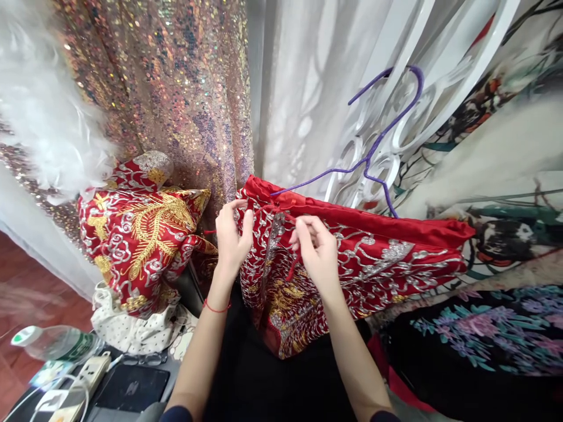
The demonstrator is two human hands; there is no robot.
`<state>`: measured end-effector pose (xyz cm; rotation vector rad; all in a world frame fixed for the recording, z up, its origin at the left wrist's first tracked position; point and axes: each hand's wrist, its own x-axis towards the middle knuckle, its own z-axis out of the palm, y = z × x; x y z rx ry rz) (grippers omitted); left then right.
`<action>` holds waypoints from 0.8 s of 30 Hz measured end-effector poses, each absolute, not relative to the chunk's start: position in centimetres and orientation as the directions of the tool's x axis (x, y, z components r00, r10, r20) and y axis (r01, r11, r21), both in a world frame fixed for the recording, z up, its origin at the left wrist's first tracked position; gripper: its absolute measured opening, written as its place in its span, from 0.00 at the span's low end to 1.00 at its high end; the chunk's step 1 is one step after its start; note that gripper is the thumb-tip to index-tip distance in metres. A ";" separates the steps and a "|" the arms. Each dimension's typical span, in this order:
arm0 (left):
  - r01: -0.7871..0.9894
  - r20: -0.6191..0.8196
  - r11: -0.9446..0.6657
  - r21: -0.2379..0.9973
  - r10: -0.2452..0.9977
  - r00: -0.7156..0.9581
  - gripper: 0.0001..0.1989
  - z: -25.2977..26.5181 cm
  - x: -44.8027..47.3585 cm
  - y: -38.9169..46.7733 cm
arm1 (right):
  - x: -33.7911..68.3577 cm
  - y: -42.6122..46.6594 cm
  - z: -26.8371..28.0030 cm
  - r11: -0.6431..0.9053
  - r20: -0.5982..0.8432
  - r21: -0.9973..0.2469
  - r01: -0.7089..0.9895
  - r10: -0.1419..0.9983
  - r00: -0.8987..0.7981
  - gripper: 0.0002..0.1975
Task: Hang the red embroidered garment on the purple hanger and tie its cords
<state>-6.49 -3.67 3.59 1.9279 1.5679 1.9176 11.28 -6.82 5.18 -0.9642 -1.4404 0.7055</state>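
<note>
A red skirt (365, 246) with silver and gold embroidery hangs before me, its plain red waistband (422, 227) along the top. A purple hanger (367, 157) reaches down to that waistband. With thumb and fingertips, my right hand (317, 249) pinches a thin red drawstring (291, 271) at the skirt's front, and one end dangles below. My left hand (232, 234) is at the skirt's left end, thumb and fingers apart. Part of a red cord sticks out to its left. What lies behind the left fingers is hidden.
On the left stands a red-and-gold embroidered garment (149, 234) beside a sequinned curtain (176, 76). Lower left are a plastic bottle (57, 343), a power strip (90, 375) and a dark phone (133, 388). White scrolled metalwork (407, 132) rises behind the hanger. Floral fabric (488, 331) lies right.
</note>
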 end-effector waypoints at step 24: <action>0.373 0.690 -0.680 0.631 0.712 0.132 0.15 5.5 -4.5 -5.6 | 8.9 -6.2 8.0 0.429 0.569 -0.714 0.553 0.816 0.102 0.21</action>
